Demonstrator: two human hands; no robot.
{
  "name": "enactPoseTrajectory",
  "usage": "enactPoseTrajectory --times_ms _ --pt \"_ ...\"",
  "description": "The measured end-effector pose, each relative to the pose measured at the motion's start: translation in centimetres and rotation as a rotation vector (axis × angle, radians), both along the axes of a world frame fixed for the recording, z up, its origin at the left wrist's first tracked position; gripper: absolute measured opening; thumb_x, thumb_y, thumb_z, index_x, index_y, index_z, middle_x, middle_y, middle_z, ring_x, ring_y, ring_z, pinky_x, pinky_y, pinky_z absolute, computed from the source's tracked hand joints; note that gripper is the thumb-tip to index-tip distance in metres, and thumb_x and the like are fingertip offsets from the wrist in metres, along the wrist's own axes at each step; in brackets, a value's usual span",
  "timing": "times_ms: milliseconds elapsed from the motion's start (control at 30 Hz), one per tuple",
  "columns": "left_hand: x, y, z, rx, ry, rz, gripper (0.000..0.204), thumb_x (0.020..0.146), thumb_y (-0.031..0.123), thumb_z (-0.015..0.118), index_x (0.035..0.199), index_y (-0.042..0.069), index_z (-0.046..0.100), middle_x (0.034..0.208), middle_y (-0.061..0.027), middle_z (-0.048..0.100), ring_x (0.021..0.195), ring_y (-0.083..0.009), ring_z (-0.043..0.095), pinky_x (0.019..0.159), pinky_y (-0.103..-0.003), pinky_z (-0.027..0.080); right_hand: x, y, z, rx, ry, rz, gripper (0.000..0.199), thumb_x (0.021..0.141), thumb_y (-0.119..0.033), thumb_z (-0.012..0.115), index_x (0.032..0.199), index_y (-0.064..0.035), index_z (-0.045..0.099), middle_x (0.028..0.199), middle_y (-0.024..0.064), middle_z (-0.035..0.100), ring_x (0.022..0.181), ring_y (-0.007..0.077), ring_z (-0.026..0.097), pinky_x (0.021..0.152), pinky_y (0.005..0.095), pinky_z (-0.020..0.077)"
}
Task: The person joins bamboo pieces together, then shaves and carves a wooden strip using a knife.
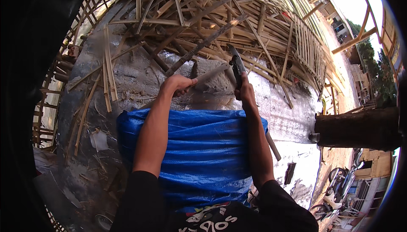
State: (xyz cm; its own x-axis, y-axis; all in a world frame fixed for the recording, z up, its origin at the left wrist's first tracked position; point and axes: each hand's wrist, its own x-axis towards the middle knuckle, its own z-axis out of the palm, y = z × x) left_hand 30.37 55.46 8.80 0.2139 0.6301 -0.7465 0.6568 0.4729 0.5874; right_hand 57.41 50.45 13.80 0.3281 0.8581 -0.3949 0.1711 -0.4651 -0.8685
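The left hand point(180, 84) is closed around a pale stick point(212, 74), whose far part lies over the rough stone point(217, 87), beyond the blue tarp point(203, 136) which covers the lap. The right hand point(246, 92) is closed around the handle of a dark tool point(237, 62) with a curved head, near the stick's far end; whether the two touch, I cannot tell. In my judgement, the main danger is for the left hand: if the tool slips along the stick, it could reach the fingers, since nothing seems to guard them. The stick could also roll or jump, because the stone looks uneven and I see only one hand steadying it. A wide swing of the tool might catch in the pile point(258, 30) of strips just beyond and turn aside.
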Motion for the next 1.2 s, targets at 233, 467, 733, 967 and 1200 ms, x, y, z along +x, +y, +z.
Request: enactPoseTrajectory --times_ms 233,467,733,967,1200 --pt "1.3 -1.7 3.2 0.182 -0.012 0.052 0.072 0.081 0.070 0.066 0.067 0.000 0.063 0.062 -0.0059 0.058 0.051 -0.0152 0.053 0.047 -0.032 0.044 3.2 -1.1 4.4 0.504 -0.300 -0.221 0.075 0.099 -0.064 0.043 0.058 -0.0014 0.051 0.052 0.0001 0.039 0.051 0.0122 0.037 0.049 0.0355 0.0276" --pt "6.6 -1.0 4.9 0.393 0.190 0.021 0.075 0.076 0.073 0.069 0.049 0.005 0.053 0.048 -0.0016 0.049 0.043 -0.0144 0.047 0.044 -0.031 0.037 10.7 0.5 4.8 0.361 -0.196 -0.360 0.084 0.091 -0.075 0.045 0.058 0.0009 0.058 0.054 0.0068 0.051 0.049 0.0176 0.048 0.048 0.0359 0.0372" --pt "8.8 -0.1 11.0 0.635 0.161 0.201 0.078 0.074 0.076 0.067 0.050 0.003 0.057 0.049 -0.0025 0.051 0.049 -0.0147 0.053 0.054 -0.033 0.044 17.6 1.7 4.7 0.288 -0.055 -0.491 0.079 0.094 -0.067 0.048 0.063 0.0050 0.060 0.059 0.0134 0.056 0.056 0.0246 0.053 0.057 0.0411 0.0414" --pt "11.8 0.1 11.8 0.641 0.048 0.357 0.079 0.078 0.075 0.065 0.047 0.003 0.055 0.048 -0.0008 0.048 0.045 -0.0138 0.047 0.050 -0.034 0.040 21.3 1.3 5.3 0.300 -0.352 -0.546 0.068 0.099 -0.057 0.045 0.094 0.0090 0.062 0.087 0.0240 0.063 0.088 0.0365 0.058 0.082 0.0476 0.0425" --pt "10.7 -0.8 14.1 0.884 0.209 0.478 0.078 0.082 0.069 0.066 0.048 0.001 0.053 0.047 -0.0004 0.045 0.050 -0.0131 0.047 0.053 -0.035 0.038 17.1 -0.4 8.1 0.613 -0.243 -0.284 0.065 0.089 -0.034 0.068 0.130 0.0118 0.047 0.098 0.0265 0.068 0.093 0.0402 0.066 0.086 0.0456 0.0495"
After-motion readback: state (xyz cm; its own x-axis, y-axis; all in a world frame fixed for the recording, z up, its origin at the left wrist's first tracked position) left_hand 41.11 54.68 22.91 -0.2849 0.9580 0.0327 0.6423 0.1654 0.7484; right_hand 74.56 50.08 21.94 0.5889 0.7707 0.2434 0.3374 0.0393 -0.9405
